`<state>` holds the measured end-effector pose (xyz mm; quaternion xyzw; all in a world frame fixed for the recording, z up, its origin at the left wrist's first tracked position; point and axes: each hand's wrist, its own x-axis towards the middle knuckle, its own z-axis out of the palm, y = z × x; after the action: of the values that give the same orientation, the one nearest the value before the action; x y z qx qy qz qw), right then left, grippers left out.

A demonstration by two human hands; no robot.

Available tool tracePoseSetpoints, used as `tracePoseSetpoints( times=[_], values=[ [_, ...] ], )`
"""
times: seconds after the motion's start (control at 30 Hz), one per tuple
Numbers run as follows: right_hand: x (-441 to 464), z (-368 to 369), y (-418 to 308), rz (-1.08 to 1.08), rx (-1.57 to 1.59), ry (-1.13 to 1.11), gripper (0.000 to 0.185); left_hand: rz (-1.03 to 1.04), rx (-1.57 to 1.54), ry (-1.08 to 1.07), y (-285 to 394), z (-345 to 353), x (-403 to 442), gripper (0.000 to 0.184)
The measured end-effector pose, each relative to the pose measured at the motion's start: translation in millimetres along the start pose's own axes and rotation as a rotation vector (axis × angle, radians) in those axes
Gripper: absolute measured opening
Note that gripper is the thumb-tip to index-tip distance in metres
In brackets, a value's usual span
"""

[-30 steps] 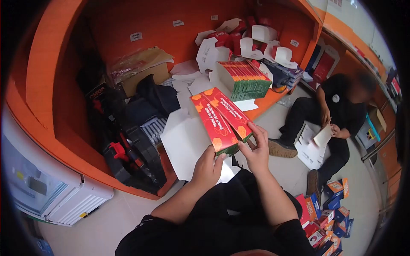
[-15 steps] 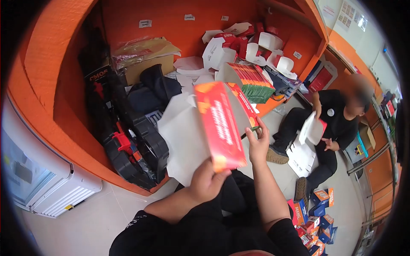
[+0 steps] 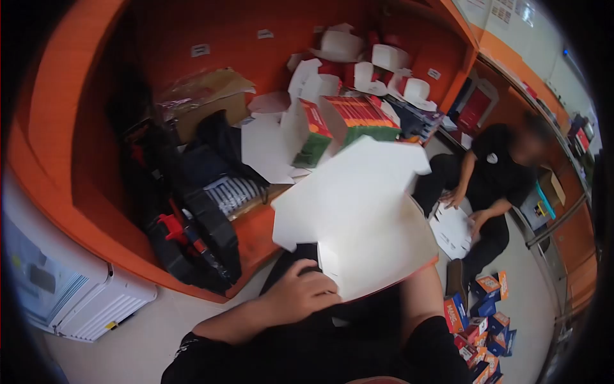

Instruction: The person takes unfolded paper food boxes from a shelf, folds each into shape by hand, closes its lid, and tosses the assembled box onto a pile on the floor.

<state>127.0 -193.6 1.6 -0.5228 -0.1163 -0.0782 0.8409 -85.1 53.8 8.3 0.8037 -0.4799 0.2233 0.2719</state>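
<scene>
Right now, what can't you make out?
All in the head view:
- Right hand: hidden by the carton.
- Carton's outer face: turned away, only a red edge shows.
- Wall labels: too small to read.
- Co-worker's face: blurred.
- Box pile: cut off by the bottom edge.

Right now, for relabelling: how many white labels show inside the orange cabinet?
4: left label, middle label, faint third label right of it, rightmost label, lowest; boxes may hide more.

The white carton [image 3: 368, 217] hides the right hand, and the wall labels [image 3: 200, 50] are too blurred to read.
</scene>
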Motion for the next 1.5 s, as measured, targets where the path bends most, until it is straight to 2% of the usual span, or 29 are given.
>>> tracePoseSetpoints(
  times=[0.1, 0.2, 0.3, 0.43, 0.47, 0.57, 0.6, 0.63, 0.67, 0.7, 0.77, 0.8, 0.9, 0.93, 1.03, 1.07, 1.17, 1.23, 1.27, 1.43, 1.5],
  values=[
    [-56, -41, -37, 0.013, 0.442, -0.129, 0.08, -0.101, 0.047, -0.003, -9, -1, 2, 0.01],
    [-123, -71, -46, 0.045, 0.642, -0.229, 0.087, -0.12, 0.022, -0.008, -14, 3, 3, 0.015],
    [-185, -82, -43, 0.057, 0.583, -0.207, 0.095, -0.146, -0.047, 0.039, -9, 14, 8, 0.015],
    [-219, -63, -62, 0.048, 0.161, -0.06, 0.114, -0.136, -0.109, 0.141, -3, 26, 17, 0.016],
    [-226, -60, -69, 0.018, 0.067, 0.01, 0.097, -0.108, -0.153, 0.145, -1, 26, 19, 0.017],
    [-222, -65, -82, 0.129, -0.118, 0.047, 0.07, -0.147, -0.387, 0.386, 9, 42, 28, 0.023],
    [-221, -68, -83, 0.098, 0.004, 0.098, 0.05, -0.266, -0.586, 0.657, 13, 55, 34, 0.025],
    [-224, -67, -84, 0.098, 0.032, 0.151, 0.05, -0.392, -0.78, 0.932, 14, 67, 38, 0.028],
    [-226, -61, -86, 0.101, 0.06, 0.201, 0.049, -0.517, -0.806, 0.985, 5, 73, 32, 0.038],
    [-227, -53, -88, 0.106, 0.09, 0.249, 0.048, -0.619, -1.17, 0.929, 0, 79, 31, 0.04],
    [-232, -29, -88, 0.21, -0.04, 0.327, 0.047, -0.81, -1.893, 0.741, -6, 85, 30, 0.048],
    [-231, -30, -79, 0.208, -0.122, 0.307, 0.046, -0.909, -1.882, 0.686, 0, 82, 36, 0.057],
    [-228, -30, -73, 0.254, -0.22, 0.284, 0.045, -0.807, -1.913, 0.507, -2, 80, 26, 0.056],
    [-225, -32, -74, 0.309, -0.252, 0.281, 0.046, -1.0, -1.668, 0.37, 0, 71, 18, 0.052],
    [-229, -36, -86, 0.36, -0.349, 0.187, 0.052, -1.002, -1.17, 0.419, 9, 59, 32, 0.045],
    [-230, -35, -93, 0.353, -0.382, 0.138, 0.055, -0.98, -1.213, 0.447, 7, 54, 33, 0.045],
    [-234, -2, -102, -0.112, 0.547, -0.207, 0.07, -0.907, -1.358, 0.506, 0, 34, 35, 0.044],
    [-228, -4, -102, -0.102, 0.694, -0.399, 0.079, -0.878, -1.489, 0.497, 6, 21, 38, 0.044],
    [-227, -7, -100, -0.096, 0.767, -0.49, 0.084, -0.911, -1.435, 0.459, 7, 23, 37, 0.045],
    [-242, -22, -83, -0.142, 0.173, -0.422, 0.084, -1.026, -1.308, 0.339, 14, 34, 35, 0.047],
    [-242, -20, -89, -0.094, -0.022, -0.378, 0.077, -1.027, -1.254, 0.328, 15, 38, 32, 0.047]
  ],
)
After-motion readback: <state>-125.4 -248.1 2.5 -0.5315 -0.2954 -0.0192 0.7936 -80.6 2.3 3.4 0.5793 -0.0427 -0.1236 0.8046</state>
